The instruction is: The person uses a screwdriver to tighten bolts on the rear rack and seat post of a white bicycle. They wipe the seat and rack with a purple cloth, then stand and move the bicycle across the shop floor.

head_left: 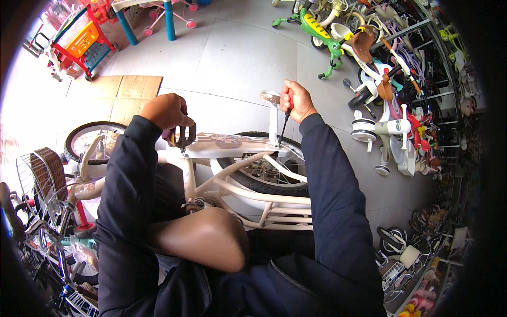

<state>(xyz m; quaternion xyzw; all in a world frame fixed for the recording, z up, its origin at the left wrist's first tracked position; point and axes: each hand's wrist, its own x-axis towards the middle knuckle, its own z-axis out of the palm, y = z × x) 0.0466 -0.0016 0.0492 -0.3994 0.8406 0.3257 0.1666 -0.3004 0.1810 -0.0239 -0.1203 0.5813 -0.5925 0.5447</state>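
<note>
A cream-coloured bicycle (227, 174) is in front of me, its brown saddle (203, 240) close to my body. My left hand (168, 112) is closed on a dark pedal (185, 136) at the crank. In my right fist (297, 101) is a thin dark screwdriver (285, 126), its shaft slanting down to the hub area of the rear wheel (264, 171). Beside that fist a white arm (273, 124) stands up from the hub area, clear plastic wrapped round its end. A pale chain guard (232, 150) runs between the two hands.
Flattened cardboard (134, 92) lies on the tiled floor beyond the front wheel (95, 141). A toy cart (84, 45) stands far left. Ride-on toys, including a green one (322, 34) and a white one (391, 129), crowd the right. More bicycles with a wire basket (34, 174) stand left.
</note>
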